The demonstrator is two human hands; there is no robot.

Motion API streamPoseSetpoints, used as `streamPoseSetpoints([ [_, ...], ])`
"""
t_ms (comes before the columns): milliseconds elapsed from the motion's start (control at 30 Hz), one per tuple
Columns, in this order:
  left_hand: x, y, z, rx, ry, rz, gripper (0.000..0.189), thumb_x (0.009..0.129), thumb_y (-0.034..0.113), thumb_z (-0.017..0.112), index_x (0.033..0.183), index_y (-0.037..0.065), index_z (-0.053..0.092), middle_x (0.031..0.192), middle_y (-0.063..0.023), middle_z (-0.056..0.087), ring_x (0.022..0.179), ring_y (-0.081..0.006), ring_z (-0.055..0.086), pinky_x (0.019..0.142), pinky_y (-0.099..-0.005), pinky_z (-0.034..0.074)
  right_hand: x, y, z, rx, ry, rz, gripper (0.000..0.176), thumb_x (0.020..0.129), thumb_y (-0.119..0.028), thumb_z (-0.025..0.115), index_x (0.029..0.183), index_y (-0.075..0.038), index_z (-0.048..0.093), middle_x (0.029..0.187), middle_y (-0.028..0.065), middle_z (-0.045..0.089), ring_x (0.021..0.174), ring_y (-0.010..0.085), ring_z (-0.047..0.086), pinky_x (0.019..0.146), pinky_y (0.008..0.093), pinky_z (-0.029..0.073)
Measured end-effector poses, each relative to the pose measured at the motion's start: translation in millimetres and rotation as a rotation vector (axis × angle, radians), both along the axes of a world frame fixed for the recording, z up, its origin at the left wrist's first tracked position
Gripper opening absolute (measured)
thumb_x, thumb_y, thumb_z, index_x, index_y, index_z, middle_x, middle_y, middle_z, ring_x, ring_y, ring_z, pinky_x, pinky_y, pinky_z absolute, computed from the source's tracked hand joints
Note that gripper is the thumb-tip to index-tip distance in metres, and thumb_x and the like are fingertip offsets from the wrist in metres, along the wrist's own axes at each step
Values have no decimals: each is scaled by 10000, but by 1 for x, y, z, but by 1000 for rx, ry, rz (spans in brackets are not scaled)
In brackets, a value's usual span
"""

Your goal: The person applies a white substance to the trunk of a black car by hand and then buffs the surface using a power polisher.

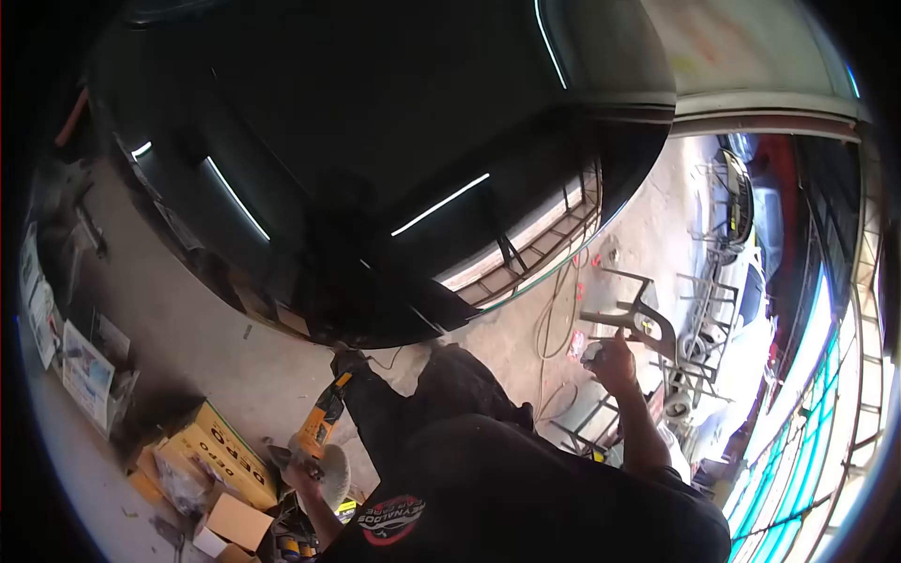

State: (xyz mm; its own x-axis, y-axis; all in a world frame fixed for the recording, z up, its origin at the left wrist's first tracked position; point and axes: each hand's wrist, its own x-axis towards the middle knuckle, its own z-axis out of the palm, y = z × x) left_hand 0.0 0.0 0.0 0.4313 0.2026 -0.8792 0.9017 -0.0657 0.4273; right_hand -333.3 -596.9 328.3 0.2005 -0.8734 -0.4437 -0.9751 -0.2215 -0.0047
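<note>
My left hand [298, 472] is low at the left, closed on a yellow and black power polisher [322, 419]. The polisher's round whitish pad [335, 475] shows beside my forearm. On the right, my right hand [615, 364] is raised with its fingers curled round a small whitish object [591, 352], too small to identify. Neither hand touches the glossy black car panel [375, 122] that fills the upper middle. Strip lights and a window frame reflect in the panel. My dark shirt and legs are at the bottom.
A yellow carton [221, 450] and an open brown box [239, 521] stand at lower left. A plastic chair [648, 324] is beyond my right hand. A hose [544, 328] lies on the concrete floor. Metal frames and vehicles line the right side.
</note>
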Motion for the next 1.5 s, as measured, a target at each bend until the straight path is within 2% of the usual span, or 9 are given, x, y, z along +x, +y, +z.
streamPoseSetpoints([
  [300, 129, 37, -48, 32, 18, -53, 121, 951, 167, 610, 932, 57, 564, 637, 21, 419, 468, -105, 413, 422, -286, 314, 236, -41, 67, -270, -801, 138, 292, 1003, -120, 550, 1250, 21, 617, 1094, 198, 714, 947, 303, 699, 893, 387, 534],
  [567, 150, 17, -36, 42, -47, -91, 92, 873, 91, 606, 876, 28, 540, 580, 2, 436, 383, -137, 405, 364, -329, 353, 329, -197, 0, -1046, -390, 822, 359, 1066, -317, 561, 1102, 18, 685, 1092, 230, 700, 957, 447, 676, 800, 473, 559],
  [700, 147, 5, -12, 128, -65, -105, 95, 854, 74, 612, 869, 10, 543, 550, -15, 438, 376, -161, 432, 354, -340, 349, 339, -89, 41, -426, -727, 808, 386, 1042, -325, 594, 1167, 29, 683, 1130, 241, 675, 1109, 414, 639, 963, 489, 507],
  [900, 151, 11, -4, 136, 44, -159, 253, 843, 36, 569, 1090, 1, 525, 683, -46, 495, 442, -138, 451, 394, -283, 364, 341, -206, 16, -580, -423, 126, 500, 1042, -450, 553, 1117, 33, 661, 1107, 273, 658, 1115, 457, 630, 931, 539, 503],
  [1033, 155, 1, 1, 250, -26, -101, 165, 868, 77, 637, 777, 16, 514, 547, -54, 459, 387, -193, 451, 373, -366, 372, 383, -86, 43, -343, -778, 935, 579, 1021, -504, 559, 1217, 35, 637, 1241, 293, 612, 1267, 463, 539, 1074, 548, 430],
  [1233, 137, -8, 17, 233, -59, -101, 100, 869, 47, 596, 862, -10, 514, 598, -71, 482, 397, -189, 462, 363, -345, 375, 386, -232, 54, -860, -622, 647, 561, 1022, -464, 575, 1234, 54, 610, 1223, 288, 620, 1082, 479, 619, 956, 512, 504],
  [1300, 124, -26, 46, 239, -104, -49, 100, 864, 18, 584, 920, -39, 525, 602, -55, 492, 371, -163, 444, 347, -307, 378, 404, -269, 49, -582, -440, 512, 647, 1018, -510, 556, 1330, 56, 558, 1308, 297, 579, 1188, 463, 582, 1018, 508, 474],
  [1367, 113, -28, 48, 215, -129, 9, 87, 856, 8, 582, 902, -27, 517, 592, -52, 478, 365, -173, 441, 344, -314, 379, 418, -221, 10, -619, -659, 1045, 746, 1007, -566, 536, 1409, 61, 511, 1397, 294, 532, 1333, 424, 497, 1119, 502, 407],
  [1500, 84, -41, 50, 222, -141, 86, 101, 841, -13, 574, 854, 11, 476, 573, -42, 435, 356, -193, 433, 332, -331, 375, 400, -175, 24, -189, -707, 1157, 730, 1005, -576, 520, 1433, 16, 537, 1477, 233, 500, 1414, 386, 426, 1198, 482, 333],
])
